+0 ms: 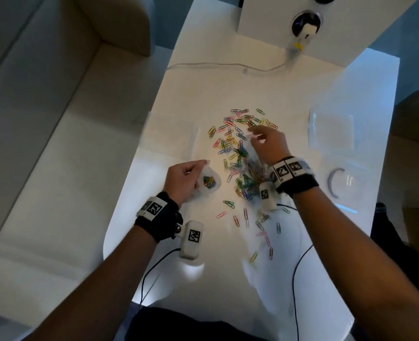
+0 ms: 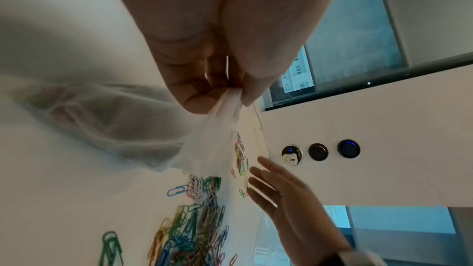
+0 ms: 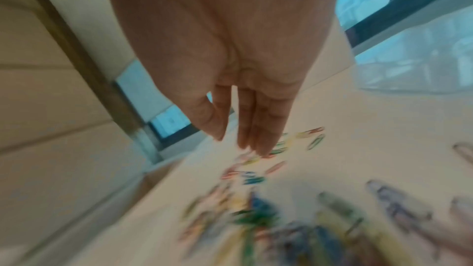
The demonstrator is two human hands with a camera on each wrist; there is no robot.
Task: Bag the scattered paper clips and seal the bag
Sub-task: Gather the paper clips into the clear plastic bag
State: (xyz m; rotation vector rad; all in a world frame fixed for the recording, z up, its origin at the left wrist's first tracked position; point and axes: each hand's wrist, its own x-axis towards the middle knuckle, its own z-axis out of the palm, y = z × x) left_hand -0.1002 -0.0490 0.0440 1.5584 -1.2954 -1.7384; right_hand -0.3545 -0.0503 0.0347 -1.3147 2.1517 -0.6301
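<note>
Few paper clips [image 1: 238, 153] are bagged; most lie at the table's [image 1: 302, 77] centre. Your left hand [image 1: 182, 179] pinches the bag [image 1: 209, 180]; your right hand [image 1: 268, 143], at 1 o'clock, reaches open-fingered. Sealing remains.

The table [image 1: 183, 242] has a smooth, white, faintly glossy top that catches soft reflections. The paper clips [image 1: 240, 153] look like thin wire with a smooth coloured coating in green, blue, pink and yellow. The bag [image 1: 209, 180] is thin, translucent, crinkled plastic, and the couch [image 1: 43, 119] looks matt beige.
</note>
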